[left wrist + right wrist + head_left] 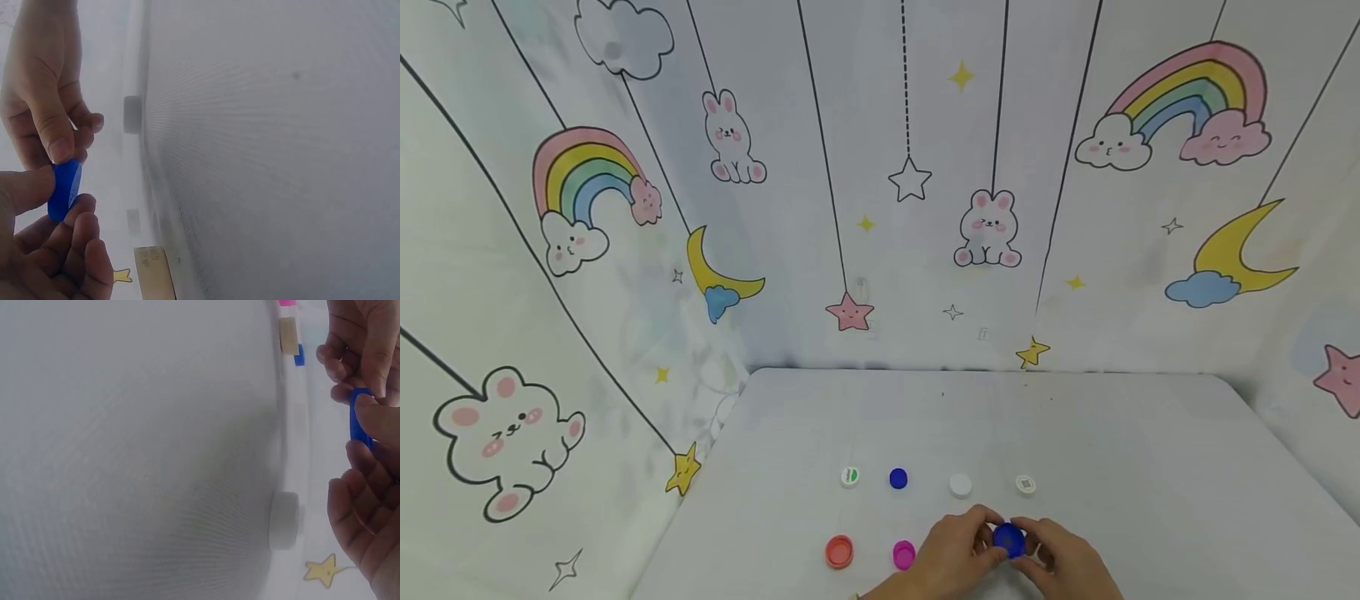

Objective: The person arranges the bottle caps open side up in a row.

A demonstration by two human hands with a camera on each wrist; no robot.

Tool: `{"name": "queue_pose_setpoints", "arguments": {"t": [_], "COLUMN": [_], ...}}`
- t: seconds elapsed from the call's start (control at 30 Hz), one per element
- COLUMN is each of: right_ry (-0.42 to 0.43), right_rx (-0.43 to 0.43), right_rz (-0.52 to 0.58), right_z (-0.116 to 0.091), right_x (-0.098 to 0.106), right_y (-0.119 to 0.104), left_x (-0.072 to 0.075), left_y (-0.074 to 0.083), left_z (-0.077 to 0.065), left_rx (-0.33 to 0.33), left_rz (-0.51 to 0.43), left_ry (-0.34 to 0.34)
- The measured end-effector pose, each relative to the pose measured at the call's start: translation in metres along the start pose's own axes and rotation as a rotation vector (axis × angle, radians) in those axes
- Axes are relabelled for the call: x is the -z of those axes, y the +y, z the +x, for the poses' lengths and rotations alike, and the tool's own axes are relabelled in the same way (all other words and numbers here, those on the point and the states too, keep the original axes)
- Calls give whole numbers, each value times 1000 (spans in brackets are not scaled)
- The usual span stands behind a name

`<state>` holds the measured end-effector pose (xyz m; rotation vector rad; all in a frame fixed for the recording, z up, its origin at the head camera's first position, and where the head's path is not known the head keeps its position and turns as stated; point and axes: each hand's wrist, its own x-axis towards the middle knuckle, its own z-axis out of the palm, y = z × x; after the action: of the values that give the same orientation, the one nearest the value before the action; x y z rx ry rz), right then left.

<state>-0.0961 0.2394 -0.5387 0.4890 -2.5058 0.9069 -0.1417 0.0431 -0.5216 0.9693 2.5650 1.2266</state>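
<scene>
Both hands hold one dark blue bottle cap [1009,540] between them, low over the front of the table in the head view. My left hand [957,552] pinches its left side, with the thumb on the near edge. From the right, my right hand [1066,560] grips it with thumb and fingers. Seen side-on in the left wrist view, the cap [64,190] sits between the thumbs and fingertips. The right wrist view also shows the cap [360,419] edge-on, partly covered by a thumb. Beside the left hand lies a magenta cap [904,555], partly hidden behind the wrist.
On the white table [805,425] lie an orange-red cap [839,552], a white cap with green print [850,477], a smaller blue cap [898,478], a plain white cap [960,486] and a white cap with a square mark [1026,484]. Printed curtains [790,208] surround the table.
</scene>
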Motion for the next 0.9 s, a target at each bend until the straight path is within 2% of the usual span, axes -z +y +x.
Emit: {"name": "queue_pose_setpoints", "arguments": {"t": [0.07,0.17,0.3,0.43,0.53,0.73,0.9], "right_ry": [-65,-226,-388,-419,-439,-483,-504], "right_rx": [-19,-99,-202,-207,-211,-263,-256], "right_rz": [3,0,-22,-27,-46,-37,-7], "right_z": [0,0,4,7,8,10,8], "right_x": [2,6,11,12,12,12,12], "right_y": [2,4,2,0,-2,-4,-3], "left_x": [0,-2,-5,-6,-8,-10,-11], "left_y": [0,0,-4,-6,-7,-5,-1], "left_z": [1,3,6,6,7,10,10], "left_rx": [3,7,-40,-100,-101,-61,-11], "left_rz": [48,159,318,399,416,443,449], "left_ry": [-12,-24,-38,-30,-43,-120,-178]}}
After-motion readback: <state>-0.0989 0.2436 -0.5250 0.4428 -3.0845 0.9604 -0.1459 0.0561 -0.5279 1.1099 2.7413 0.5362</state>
